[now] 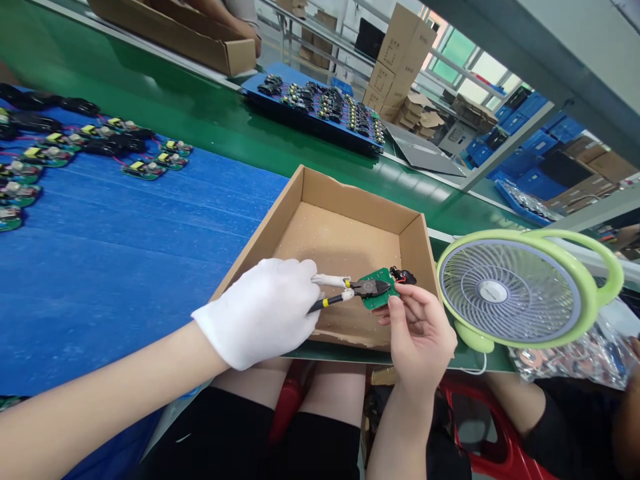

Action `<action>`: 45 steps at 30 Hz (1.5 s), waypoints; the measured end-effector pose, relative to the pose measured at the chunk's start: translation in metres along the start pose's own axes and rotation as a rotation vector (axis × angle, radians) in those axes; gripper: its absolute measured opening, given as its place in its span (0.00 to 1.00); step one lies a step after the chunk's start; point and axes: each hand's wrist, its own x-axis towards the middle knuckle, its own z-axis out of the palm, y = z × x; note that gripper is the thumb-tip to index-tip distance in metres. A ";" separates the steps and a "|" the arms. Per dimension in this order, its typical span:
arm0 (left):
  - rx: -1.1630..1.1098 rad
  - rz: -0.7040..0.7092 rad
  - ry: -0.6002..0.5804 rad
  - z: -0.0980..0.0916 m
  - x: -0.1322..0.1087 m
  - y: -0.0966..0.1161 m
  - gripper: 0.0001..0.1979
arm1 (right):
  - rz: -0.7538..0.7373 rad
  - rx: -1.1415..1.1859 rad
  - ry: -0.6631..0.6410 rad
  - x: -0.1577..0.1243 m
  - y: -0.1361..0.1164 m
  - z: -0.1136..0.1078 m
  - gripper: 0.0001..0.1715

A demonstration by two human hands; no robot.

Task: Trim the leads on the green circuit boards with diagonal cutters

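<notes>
My left hand (270, 310), in a white glove, is closed around the handles of a pair of diagonal cutters (369, 287). Their dark jaws point right and lie against the underside of a green circuit board (376, 303), over its solder points. My bare right hand (423, 330) pinches the board by its near right edge between thumb and fingers. A black cable bundle with a red wire (404, 276) hangs at the board's far right corner. Both hands are above a shallow open cardboard box (360, 200), with small bright specks on its floor.
A blue mat (150, 267) at left carries several circuit boards with black cables (145, 168). Beyond the box, a blue tray (310, 117) of boards sits on the green conveyor (210, 127). A green fan (510, 290) stands right, near bagged parts (575, 353) and another person's arm.
</notes>
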 end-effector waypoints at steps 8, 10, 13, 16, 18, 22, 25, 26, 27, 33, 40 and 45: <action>0.004 -0.035 -0.056 -0.003 0.001 0.002 0.19 | -0.069 -0.028 -0.006 0.001 0.003 -0.001 0.04; -0.005 -0.034 -0.029 -0.001 0.000 0.001 0.18 | -0.073 -0.029 0.003 0.001 0.002 0.000 0.04; -0.008 -0.034 -0.017 0.001 -0.001 0.000 0.18 | -0.072 -0.028 0.020 0.001 0.001 0.002 0.04; 0.002 -0.041 -0.020 0.000 -0.001 0.001 0.18 | -0.078 -0.025 0.030 0.000 0.000 0.002 0.05; 0.012 -0.039 -0.026 -0.001 -0.001 0.001 0.18 | -0.083 -0.019 0.033 0.000 0.000 0.002 0.05; 0.048 -0.030 -0.045 -0.004 -0.001 0.003 0.19 | -0.080 0.004 0.031 0.000 0.001 0.001 0.05; 0.087 -0.029 -0.074 -0.006 0.000 0.004 0.19 | -0.077 0.021 0.034 0.000 0.002 0.001 0.06; 0.099 -0.029 -0.086 -0.007 0.001 0.004 0.20 | -0.078 0.027 0.036 0.000 0.002 0.001 0.07; 0.107 -0.033 -0.099 -0.008 0.002 0.005 0.20 | -0.080 0.032 0.037 0.000 0.002 0.001 0.08; 0.094 -0.061 -0.168 -0.010 0.004 0.007 0.22 | -0.078 0.040 0.041 -0.001 0.003 0.002 0.09; 0.081 -0.045 -0.206 -0.011 0.004 0.007 0.21 | -0.080 0.025 0.040 -0.001 0.003 0.001 0.06; 0.106 -0.027 -0.222 -0.012 0.006 0.007 0.21 | -0.062 0.033 0.042 -0.001 0.001 0.001 0.05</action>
